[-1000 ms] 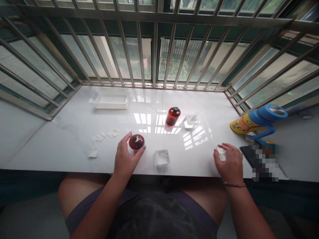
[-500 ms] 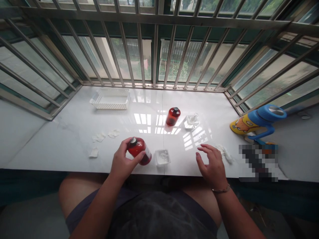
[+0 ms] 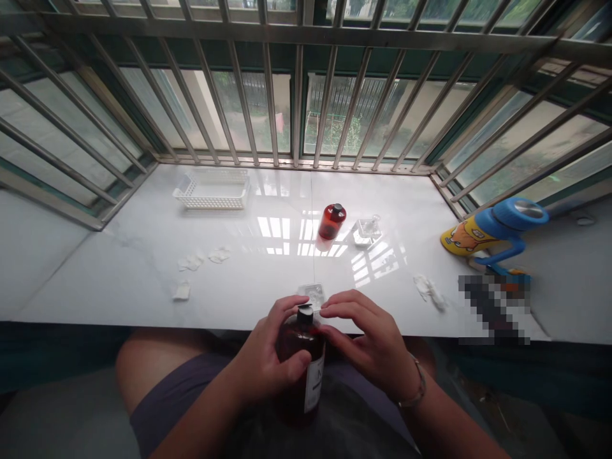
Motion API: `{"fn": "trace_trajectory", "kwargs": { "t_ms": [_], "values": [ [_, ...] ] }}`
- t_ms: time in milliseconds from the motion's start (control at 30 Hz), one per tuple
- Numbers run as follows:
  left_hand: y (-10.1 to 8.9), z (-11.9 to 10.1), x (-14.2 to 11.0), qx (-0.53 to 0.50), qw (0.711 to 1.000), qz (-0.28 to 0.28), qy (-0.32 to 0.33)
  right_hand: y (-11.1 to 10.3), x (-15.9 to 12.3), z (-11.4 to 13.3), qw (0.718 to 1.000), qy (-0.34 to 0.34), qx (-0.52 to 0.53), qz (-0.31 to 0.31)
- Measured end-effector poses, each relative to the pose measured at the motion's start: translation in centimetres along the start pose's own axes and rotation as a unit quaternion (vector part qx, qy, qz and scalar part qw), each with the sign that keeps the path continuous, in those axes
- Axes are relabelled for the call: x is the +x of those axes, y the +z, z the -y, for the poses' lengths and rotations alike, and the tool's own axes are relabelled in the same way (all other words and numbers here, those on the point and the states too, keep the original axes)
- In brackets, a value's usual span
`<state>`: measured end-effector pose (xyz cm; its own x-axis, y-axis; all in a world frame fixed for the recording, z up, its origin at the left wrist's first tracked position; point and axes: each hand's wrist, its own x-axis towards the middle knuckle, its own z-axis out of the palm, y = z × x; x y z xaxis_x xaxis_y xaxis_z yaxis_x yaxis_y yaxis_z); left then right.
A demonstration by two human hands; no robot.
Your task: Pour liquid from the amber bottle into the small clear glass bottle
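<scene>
My left hand (image 3: 270,363) is wrapped round a dark red bottle (image 3: 301,373) with a white label, held upright over my lap just below the white sill's front edge. My right hand (image 3: 370,341) pinches the bottle's black cap (image 3: 305,314) with thumb and fingers. Just beyond the cap, a small clear square dish (image 3: 312,294) sits on the sill (image 3: 143,280). A second red bottle (image 3: 331,221) with a black cap stands upright at mid-sill, with another clear dish (image 3: 366,231) to its right.
A white slotted basket (image 3: 213,189) stands at the back left. Crumpled white wipes lie at the left (image 3: 191,262) and at the right (image 3: 429,291). A blue and yellow bottle (image 3: 492,231) lies at the far right. Steel window bars (image 3: 296,95) close off the back.
My left hand lifted the red bottle off the sill and brought it down toward my lap. My right hand left the wipe on the right and moved onto the bottle's cap.
</scene>
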<state>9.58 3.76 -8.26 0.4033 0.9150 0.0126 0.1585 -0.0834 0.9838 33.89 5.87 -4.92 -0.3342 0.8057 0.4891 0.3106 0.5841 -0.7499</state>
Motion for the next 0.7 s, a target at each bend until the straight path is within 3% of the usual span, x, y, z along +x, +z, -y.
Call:
{"fn": "trace_trajectory", "kwargs": {
  "t_ms": [700],
  "values": [
    [0.51,0.29,0.27,0.03,0.999,0.038,0.011,0.17,0.46,-0.86,1.0,0.011,-0.014,-0.006]
  ]
}}
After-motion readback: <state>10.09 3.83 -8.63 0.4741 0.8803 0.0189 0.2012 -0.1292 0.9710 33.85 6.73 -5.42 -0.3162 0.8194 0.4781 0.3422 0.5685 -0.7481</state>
